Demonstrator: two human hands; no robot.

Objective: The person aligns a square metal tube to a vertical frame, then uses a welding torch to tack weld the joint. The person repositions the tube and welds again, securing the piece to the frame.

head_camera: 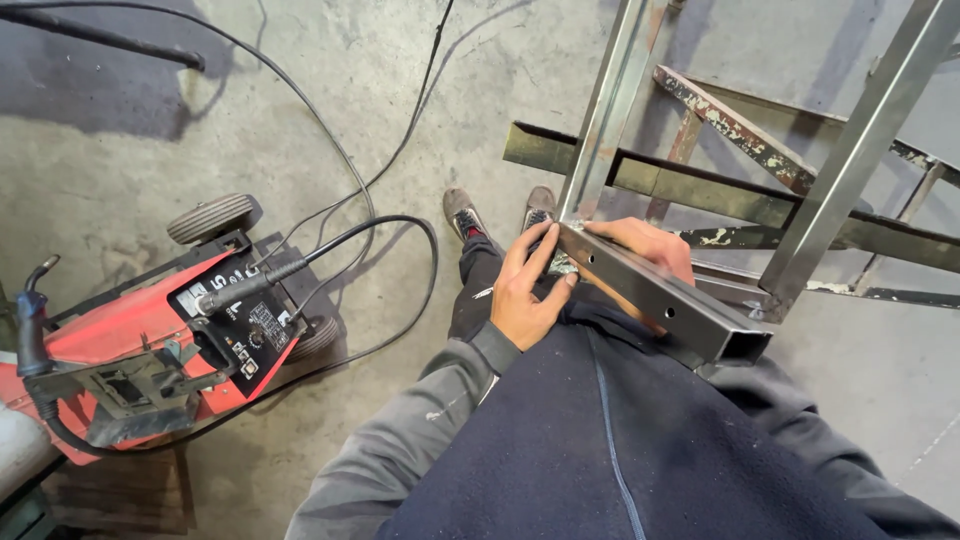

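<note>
1. The person looks down at a square steel tube [660, 295] with small holes in its upper face. It lies level across the front of the body and meets the upright bars of a bare steel frame [610, 110] at a corner.
2. The left hand [525, 290] rests at the tube's left end, fingers spread and lightly curled over the corner joint, thumb along the tube's near edge. It steadies the tube and is not clenched.
3. The right hand [645, 245] lies behind the tube with its fingers flat along the far side. The palm is hidden, so I cannot tell how firmly it grips.
4. To do this step well, I judge the tube's end should sit flush against the upright. Both hands should press evenly so the corner stays square, with fingertips kept off the seam itself.
5. A red welding machine [150, 345] on small wheels stands on the concrete floor [330, 80] to the left, well apart from the hands. Its black front panel [245, 320] is rectangular, with white markings, a dial and a few small sockets.
6. Black cables [390, 160] trail from the panel across the floor towards the person's shoes [500, 212].
</note>
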